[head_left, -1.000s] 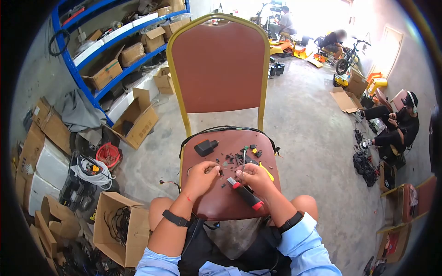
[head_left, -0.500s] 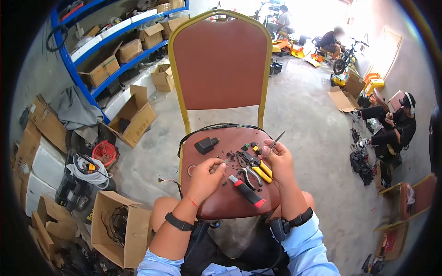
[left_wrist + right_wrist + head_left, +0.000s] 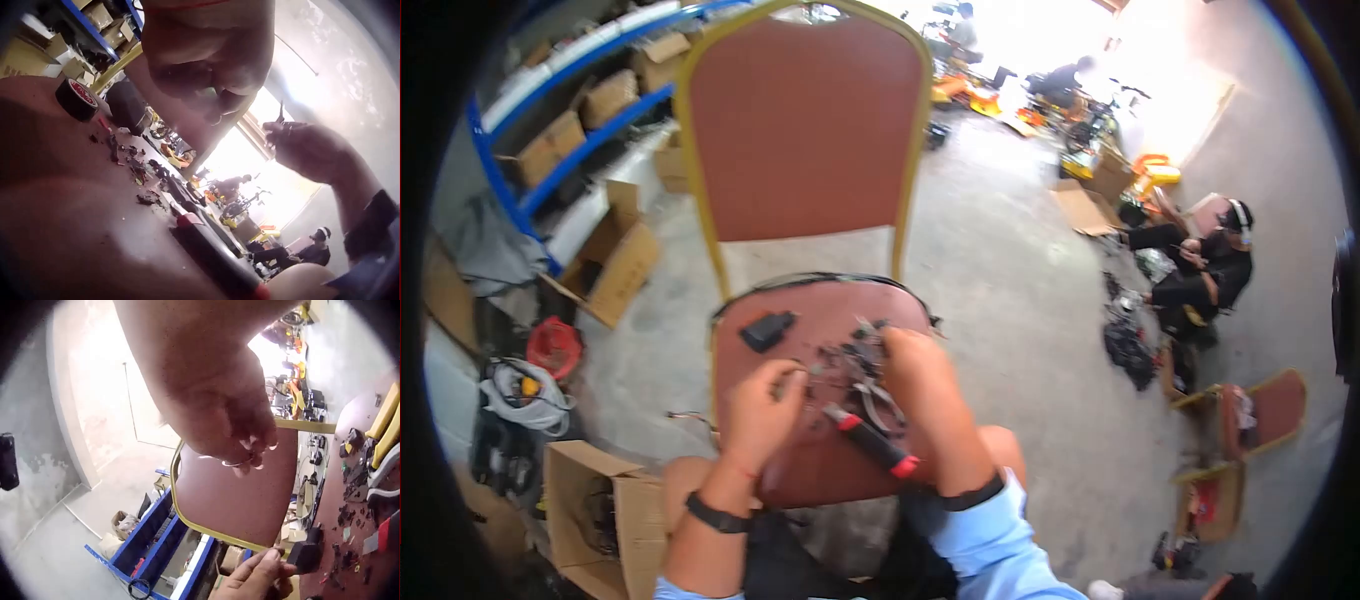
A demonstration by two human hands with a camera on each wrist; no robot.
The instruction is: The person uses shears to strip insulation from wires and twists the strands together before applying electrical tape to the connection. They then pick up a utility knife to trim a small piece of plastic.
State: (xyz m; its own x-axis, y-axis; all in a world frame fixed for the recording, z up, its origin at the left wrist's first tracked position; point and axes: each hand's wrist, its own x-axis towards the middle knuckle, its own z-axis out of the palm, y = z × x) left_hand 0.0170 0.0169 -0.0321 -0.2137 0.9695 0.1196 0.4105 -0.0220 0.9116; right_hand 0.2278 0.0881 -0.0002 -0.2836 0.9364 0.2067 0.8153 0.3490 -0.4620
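My left hand [image 3: 762, 412] is over the left part of the chair seat [image 3: 820, 480], thumb and forefinger pinching a tiny pale green piece [image 3: 207, 92]. Farther right, my right hand [image 3: 922, 372] grips a slim, pointed metal tool [image 3: 280, 114], its tip sticking out past the fingers. Pliers with pale handles [image 3: 882, 402] lie close to this hand. A yellow-handled tool [image 3: 382, 434] shows in the right wrist view. Between the hands are a red-and-black utility knife [image 3: 878, 447] and several dark scraps [image 3: 353, 515].
A black box-like part [image 3: 767, 331] lies at the seat's back left, and a roll of black tape [image 3: 77, 100] on its left side. Black cable runs along the back edge. An open carton [image 3: 600, 520] stands at left. Another person [image 3: 1215, 265] sits at far right.
The right hand first worked beside the left, then lifted away rightward with the metal tool, and is now over the tools. The left hand keeps its pinch. The head view has turned right.
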